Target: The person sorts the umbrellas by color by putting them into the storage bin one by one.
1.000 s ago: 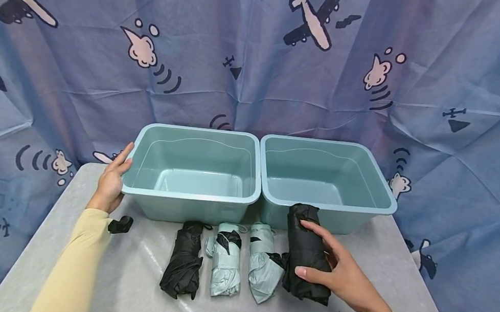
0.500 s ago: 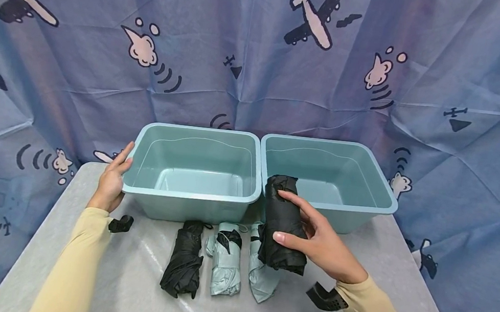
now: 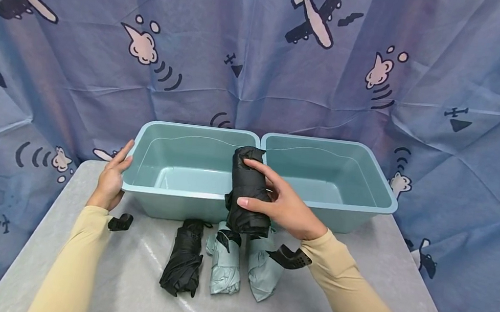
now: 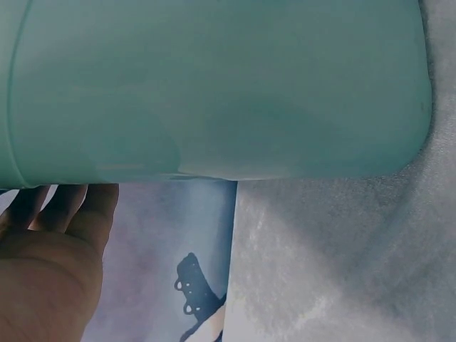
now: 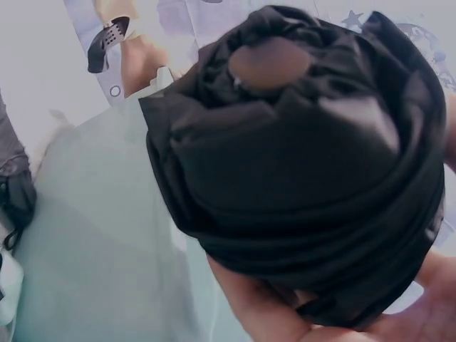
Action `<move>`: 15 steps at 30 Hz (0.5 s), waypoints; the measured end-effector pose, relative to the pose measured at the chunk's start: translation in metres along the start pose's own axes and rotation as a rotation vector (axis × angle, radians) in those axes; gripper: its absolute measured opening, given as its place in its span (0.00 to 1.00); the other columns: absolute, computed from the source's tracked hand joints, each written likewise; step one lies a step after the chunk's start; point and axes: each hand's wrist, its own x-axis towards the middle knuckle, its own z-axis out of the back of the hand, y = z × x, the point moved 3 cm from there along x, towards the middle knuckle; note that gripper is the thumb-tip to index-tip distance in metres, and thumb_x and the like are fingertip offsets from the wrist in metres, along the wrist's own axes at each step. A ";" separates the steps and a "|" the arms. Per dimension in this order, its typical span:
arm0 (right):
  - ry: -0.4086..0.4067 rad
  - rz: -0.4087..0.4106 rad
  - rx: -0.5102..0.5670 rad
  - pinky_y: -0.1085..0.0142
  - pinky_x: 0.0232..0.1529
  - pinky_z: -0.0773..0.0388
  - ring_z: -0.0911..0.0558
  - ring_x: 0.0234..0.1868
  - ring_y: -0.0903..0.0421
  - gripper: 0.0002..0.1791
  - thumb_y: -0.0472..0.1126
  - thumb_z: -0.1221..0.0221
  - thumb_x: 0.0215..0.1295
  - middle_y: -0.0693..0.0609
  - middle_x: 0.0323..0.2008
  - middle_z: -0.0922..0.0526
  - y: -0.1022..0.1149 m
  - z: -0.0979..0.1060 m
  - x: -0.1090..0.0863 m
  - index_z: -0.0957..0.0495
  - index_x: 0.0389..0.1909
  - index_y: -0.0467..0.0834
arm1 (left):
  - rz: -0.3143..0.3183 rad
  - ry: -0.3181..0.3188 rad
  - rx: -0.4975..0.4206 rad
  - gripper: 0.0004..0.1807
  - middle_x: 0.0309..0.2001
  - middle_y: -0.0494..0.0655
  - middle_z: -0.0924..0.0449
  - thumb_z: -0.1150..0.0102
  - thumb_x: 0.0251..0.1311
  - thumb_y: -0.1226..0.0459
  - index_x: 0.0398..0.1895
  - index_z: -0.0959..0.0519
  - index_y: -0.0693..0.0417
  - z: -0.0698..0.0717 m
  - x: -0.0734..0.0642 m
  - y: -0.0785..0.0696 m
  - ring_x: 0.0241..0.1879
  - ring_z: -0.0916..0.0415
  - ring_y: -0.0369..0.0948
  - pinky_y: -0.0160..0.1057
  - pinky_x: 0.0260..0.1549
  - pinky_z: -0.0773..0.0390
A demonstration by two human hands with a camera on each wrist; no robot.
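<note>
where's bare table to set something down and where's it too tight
Bare table lies between the left sleeve and the unheld black umbrella, and right of the right sleeve, in front of the right bin. It's crowded where that umbrella and two pale umbrellas lie side by side, and between the left bin and right bin, nearly rim to rim.

From here I can't see the left bin (image 3: 174, 207)'s near right corner, behind the held umbrella (image 3: 247, 189), nor all of the right pale umbrella (image 3: 262, 276)'s top. Seen from its wrist, the left hand (image 4: 55, 267) loses its fingertips behind the bin. Both sleeves (image 3: 68, 264) run out of sight below
</note>
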 end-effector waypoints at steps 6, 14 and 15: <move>0.045 0.016 0.039 0.49 0.49 0.17 0.18 0.53 0.40 0.42 0.39 0.31 0.65 0.38 0.62 0.29 0.010 -0.017 0.031 0.37 0.75 0.68 | 0.000 0.000 -0.006 0.33 0.83 0.43 0.68 0.62 0.81 0.53 0.83 0.57 0.37 0.000 0.001 0.000 0.78 0.56 0.48 0.29 0.55 0.29; 0.063 0.041 0.002 0.52 0.50 0.18 0.20 0.56 0.45 0.42 0.40 0.31 0.64 0.39 0.61 0.28 0.016 -0.035 0.068 0.36 0.76 0.65 | 0.005 -0.009 -0.006 0.33 0.83 0.43 0.69 0.62 0.81 0.53 0.83 0.57 0.37 0.000 0.001 0.000 0.78 0.58 0.47 0.28 0.54 0.30; 0.064 0.041 -0.001 0.52 0.51 0.18 0.21 0.57 0.46 0.42 0.40 0.31 0.64 0.40 0.61 0.28 0.017 -0.038 0.072 0.36 0.76 0.64 | 0.005 -0.010 -0.002 0.33 0.83 0.43 0.69 0.62 0.81 0.53 0.83 0.57 0.37 0.000 0.001 0.001 0.78 0.58 0.47 0.28 0.54 0.30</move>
